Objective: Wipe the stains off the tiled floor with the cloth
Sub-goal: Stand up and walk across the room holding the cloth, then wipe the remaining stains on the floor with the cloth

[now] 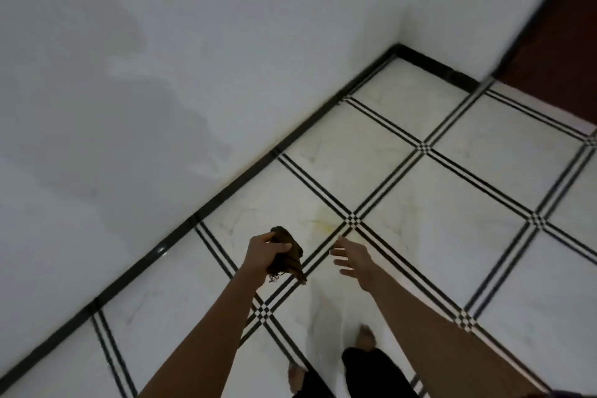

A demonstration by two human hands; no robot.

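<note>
The grip of the left hand point(264, 252) is curled round a bunched brown cloth point(292, 263), thumb on top and fingers wrapped beneath, with frayed ends of the fabric hanging loose below the palm. The hand holds the cloth up in the air, above the tiled floor point(452, 191), not touching it. Just beside it, the right hand point(353, 257) has its grip spread, fingers straight and apart, holding nothing.

Beyond both hands, a faint yellowish stain point(323, 223) lies on a white tile, close to a crossing of the black double lines that border each tile. Both bare forearms reach forward from the bottom edge. Below them, two bare feet point(366, 336) stand on the tiles under dark trouser legs point(365, 371).

A black skirting point(226, 191) runs along the foot of the white wall point(193, 42) to a corner. A dark reddish-brown door point(555, 58) stands at the upper right.
</note>
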